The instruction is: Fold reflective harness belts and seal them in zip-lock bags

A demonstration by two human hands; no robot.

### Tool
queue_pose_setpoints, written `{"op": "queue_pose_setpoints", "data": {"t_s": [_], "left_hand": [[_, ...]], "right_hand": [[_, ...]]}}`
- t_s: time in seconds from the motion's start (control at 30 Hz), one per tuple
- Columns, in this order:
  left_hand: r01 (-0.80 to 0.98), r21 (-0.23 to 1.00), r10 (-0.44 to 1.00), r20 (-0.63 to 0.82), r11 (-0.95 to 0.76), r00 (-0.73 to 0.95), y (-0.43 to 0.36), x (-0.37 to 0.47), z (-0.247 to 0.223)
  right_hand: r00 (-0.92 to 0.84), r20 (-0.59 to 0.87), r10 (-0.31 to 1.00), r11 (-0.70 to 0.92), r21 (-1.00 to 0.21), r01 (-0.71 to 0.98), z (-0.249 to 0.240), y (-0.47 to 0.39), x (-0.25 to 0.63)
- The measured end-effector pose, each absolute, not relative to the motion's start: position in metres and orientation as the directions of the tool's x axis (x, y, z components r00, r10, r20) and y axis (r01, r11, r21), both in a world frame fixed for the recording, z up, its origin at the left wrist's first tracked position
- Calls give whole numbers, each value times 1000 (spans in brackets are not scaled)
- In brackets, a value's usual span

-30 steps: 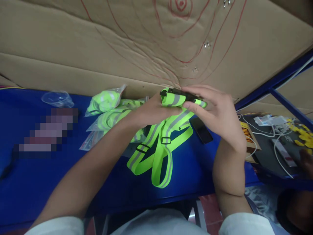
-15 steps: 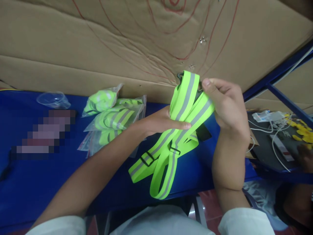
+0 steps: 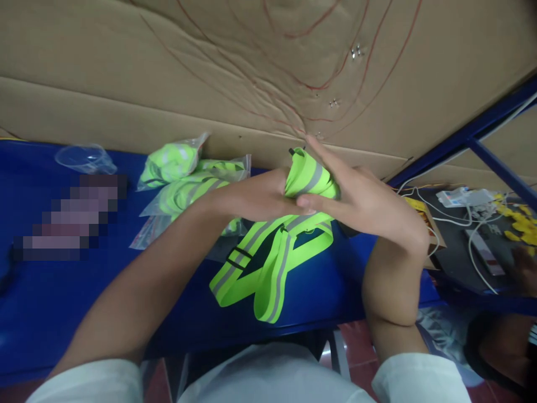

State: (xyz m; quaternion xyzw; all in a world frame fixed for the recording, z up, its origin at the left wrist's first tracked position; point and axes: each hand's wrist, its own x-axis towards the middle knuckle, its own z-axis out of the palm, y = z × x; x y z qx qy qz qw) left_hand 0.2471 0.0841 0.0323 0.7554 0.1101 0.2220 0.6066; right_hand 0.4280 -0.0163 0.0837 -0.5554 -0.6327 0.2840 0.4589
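Note:
A neon-green reflective strap point(image 3: 271, 280) with a grey stripe and black sliders is bunched at its upper end between my hands. My left hand point(image 3: 268, 198) grips the folded part from the left, its fingers mostly hidden behind the strap. From the right, my right hand point(image 3: 356, 198) wraps the same bundle, thumb across the front and fingers stretched along the far side. The strap's lower loops hang over the blue tabletop point(image 3: 327, 302). Left of my hands lie clear bags point(image 3: 170, 165) with similar green straps inside.
A clear plastic cup point(image 3: 86, 159) lies at the back left, near a blurred-out object point(image 3: 79, 215). Brown cardboard point(image 3: 168, 101) stands behind the table. On the right are a blue metal frame point(image 3: 499, 168), white cables, yellow flowers point(image 3: 518, 226) and another person's hand point(image 3: 524, 268).
The strap's upper end has been folded down into a compact bundle. My right hand has moved left and closed around it, close to my left hand. The hanging loops shifted slightly left.

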Motion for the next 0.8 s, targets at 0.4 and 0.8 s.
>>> {"op": "queue_pose_setpoints", "data": {"t_s": [0.4,0.8], "left_hand": [[-113,990,105,104,85,989,73,264,16],[-107,935,138,162,-339,977,73,246,44]], "right_hand": [[174,441,880,290,-790,540,91,-19,441],[18,260,965,229,-877,422,70,9,436]]}}
